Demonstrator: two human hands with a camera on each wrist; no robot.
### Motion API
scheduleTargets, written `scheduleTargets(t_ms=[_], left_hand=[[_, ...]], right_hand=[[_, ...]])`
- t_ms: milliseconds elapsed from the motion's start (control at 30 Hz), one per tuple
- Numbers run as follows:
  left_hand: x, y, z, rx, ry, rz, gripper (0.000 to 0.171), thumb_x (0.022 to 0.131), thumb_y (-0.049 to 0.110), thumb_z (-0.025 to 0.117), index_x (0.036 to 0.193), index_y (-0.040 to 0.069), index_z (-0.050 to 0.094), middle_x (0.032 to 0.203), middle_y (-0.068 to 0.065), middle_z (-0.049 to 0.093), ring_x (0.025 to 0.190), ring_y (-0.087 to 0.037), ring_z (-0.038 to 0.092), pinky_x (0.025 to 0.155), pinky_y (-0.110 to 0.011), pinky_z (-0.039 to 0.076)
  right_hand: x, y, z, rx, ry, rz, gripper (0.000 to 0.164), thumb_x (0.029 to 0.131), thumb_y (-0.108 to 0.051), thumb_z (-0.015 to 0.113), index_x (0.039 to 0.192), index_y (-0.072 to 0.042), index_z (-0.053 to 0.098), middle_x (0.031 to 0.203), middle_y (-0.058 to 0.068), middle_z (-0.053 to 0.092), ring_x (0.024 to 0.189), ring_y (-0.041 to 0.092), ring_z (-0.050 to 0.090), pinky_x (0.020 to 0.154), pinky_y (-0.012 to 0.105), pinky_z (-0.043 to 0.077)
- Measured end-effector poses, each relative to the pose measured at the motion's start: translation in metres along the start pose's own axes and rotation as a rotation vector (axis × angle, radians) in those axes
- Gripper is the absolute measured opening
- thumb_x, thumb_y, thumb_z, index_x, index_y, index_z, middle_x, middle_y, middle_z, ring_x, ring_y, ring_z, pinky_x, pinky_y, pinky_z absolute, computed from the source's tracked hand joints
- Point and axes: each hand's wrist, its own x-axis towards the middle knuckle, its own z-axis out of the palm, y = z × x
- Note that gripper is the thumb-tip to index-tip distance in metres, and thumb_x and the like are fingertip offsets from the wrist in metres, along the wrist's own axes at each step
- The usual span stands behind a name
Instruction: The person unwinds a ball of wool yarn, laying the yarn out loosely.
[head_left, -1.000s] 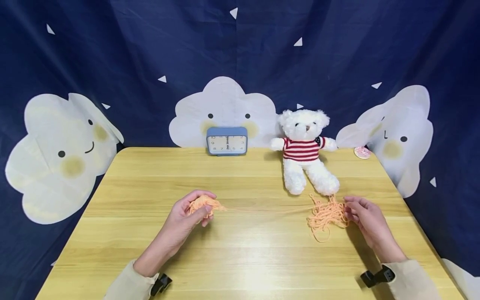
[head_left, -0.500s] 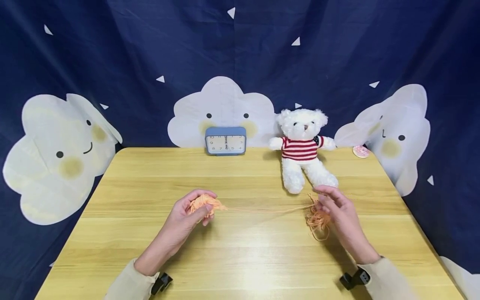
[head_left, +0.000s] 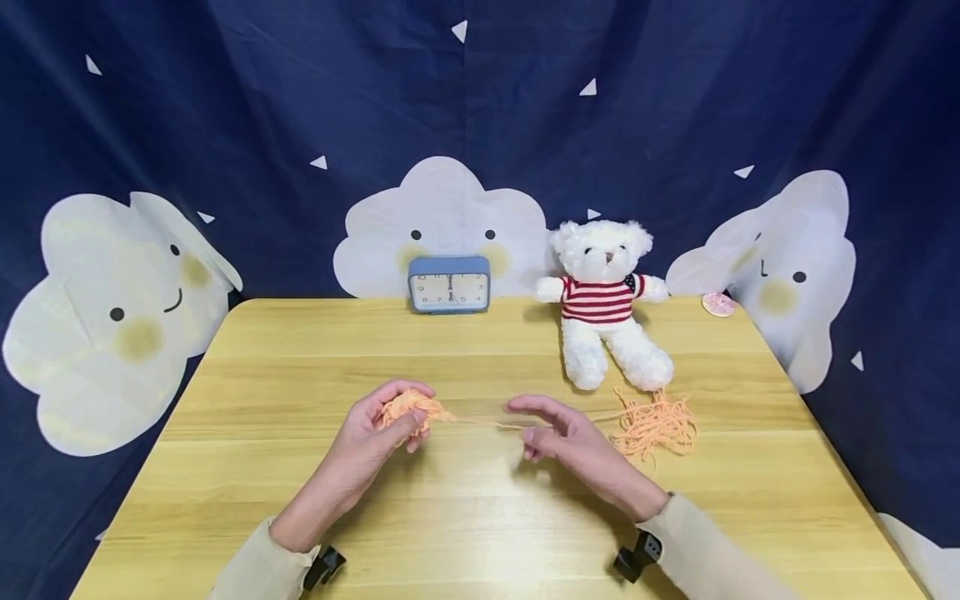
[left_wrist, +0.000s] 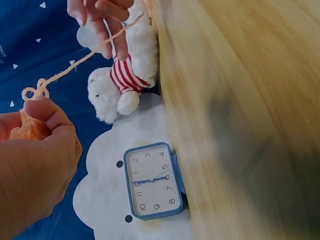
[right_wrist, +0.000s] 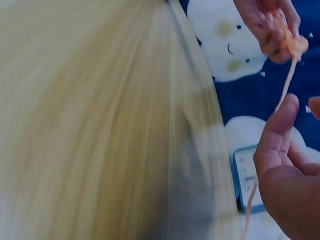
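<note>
In the head view my left hand (head_left: 382, 437) grips a bundle of orange yarn (head_left: 408, 407), thumb across its near side. Small loops of it (left_wrist: 36, 91) stick out above the thumb in the left wrist view. A strand (left_wrist: 75, 65) runs from the bundle past my right hand (head_left: 570, 437), whose fingers are loosely spread with thumb and forefinger apart. In the right wrist view the strand passes behind the thumb (right_wrist: 280, 130). Farther right, a loose tangle of the same yarn (head_left: 656, 427) lies on the table.
A white teddy bear (head_left: 600, 300) in a striped shirt sits at the back right, feet close to the tangle. A blue clock (head_left: 449, 286) stands at the back edge of the wooden table (head_left: 300, 358). A pink disc (head_left: 717, 305) lies at the back right corner.
My right hand has moved left, from beside the tangle, across it, to mid-strand near the bundle. The tangle stays on the table; my left hand keeps its grip in place.
</note>
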Motion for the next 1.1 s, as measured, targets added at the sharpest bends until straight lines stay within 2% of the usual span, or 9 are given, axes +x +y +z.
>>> scheduleTargets(t_ms=[133,267,400,500,667,833,933,1100], left_hand=[[0.000,-0.001,0.001,0.012,0.001,-0.001,0.028,0.107,0.004,0.069,0.133,-0.006,0.063,0.106,-0.017,0.067,0.079,-0.018,0.061,0.065,-0.024,0.054],[0.000,-0.001,0.001,0.001,0.015,-0.008,0.025,0.106,0.002,0.069,0.130,-0.003,0.066,0.105,-0.015,0.066,0.078,-0.018,0.062,0.066,-0.023,0.054],[0.001,-0.001,0.002,-0.009,0.013,-0.013,0.027,0.105,0.001,0.069,0.131,-0.007,0.064,0.105,-0.016,0.065,0.080,-0.018,0.063,0.066,-0.022,0.055],[0.002,0.000,0.002,-0.010,0.012,-0.020,0.028,0.105,0.000,0.069,0.131,-0.008,0.064,0.108,-0.017,0.065,0.081,-0.018,0.063,0.066,-0.022,0.056],[0.002,-0.001,0.002,-0.007,0.018,-0.021,0.027,0.105,0.001,0.069,0.131,-0.005,0.065,0.108,-0.017,0.065,0.080,-0.018,0.063,0.066,-0.023,0.056],[0.001,-0.001,0.001,-0.005,0.022,-0.023,0.026,0.106,0.002,0.070,0.131,-0.004,0.065,0.106,-0.016,0.064,0.079,-0.018,0.062,0.066,-0.023,0.055],[0.000,-0.001,0.000,-0.004,0.025,-0.031,0.026,0.106,0.002,0.070,0.131,-0.004,0.065,0.106,-0.016,0.064,0.079,-0.018,0.063,0.066,-0.023,0.055],[0.000,-0.002,-0.001,-0.006,0.030,-0.040,0.027,0.106,0.002,0.070,0.131,-0.005,0.065,0.106,-0.017,0.064,0.079,-0.018,0.063,0.066,-0.024,0.056]], right_hand=[[0.001,0.002,0.009,-0.011,-0.035,0.017,0.058,0.104,-0.008,0.071,0.156,0.003,0.050,0.147,0.024,0.061,0.092,0.024,0.071,0.084,0.034,0.063],[-0.002,0.000,0.008,-0.039,-0.037,0.041,0.057,0.103,-0.011,0.074,0.154,0.002,0.052,0.129,0.022,0.067,0.094,0.027,0.071,0.086,0.036,0.064],[-0.010,-0.004,-0.001,-0.100,-0.029,0.030,0.041,0.105,-0.013,0.073,0.142,0.003,0.063,0.111,0.024,0.070,0.090,0.024,0.071,0.084,0.035,0.064],[-0.017,-0.009,-0.011,-0.137,-0.004,-0.010,0.028,0.107,-0.012,0.070,0.128,0.006,0.069,0.103,0.020,0.072,0.085,0.018,0.069,0.081,0.031,0.062],[-0.029,-0.018,-0.028,-0.120,0.079,-0.109,0.019,0.109,-0.008,0.064,0.118,0.009,0.068,0.095,0.004,0.070,0.082,0.011,0.064,0.075,0.026,0.060],[-0.039,-0.025,-0.039,-0.115,0.243,-0.158,0.012,0.111,-0.007,0.062,0.109,-0.003,0.073,0.088,0.000,0.066,0.077,0.010,0.062,0.061,0.023,0.053],[-0.043,-0.027,-0.045,-0.048,0.333,-0.173,0.014,0.111,-0.004,0.062,0.105,-0.007,0.075,0.086,0.000,0.066,0.074,0.009,0.061,0.060,0.021,0.052],[-0.050,-0.028,-0.056,0.112,0.393,-0.235,0.018,0.111,0.003,0.056,0.104,-0.002,0.072,0.087,0.000,0.065,0.076,0.009,0.059,0.066,0.019,0.055]])
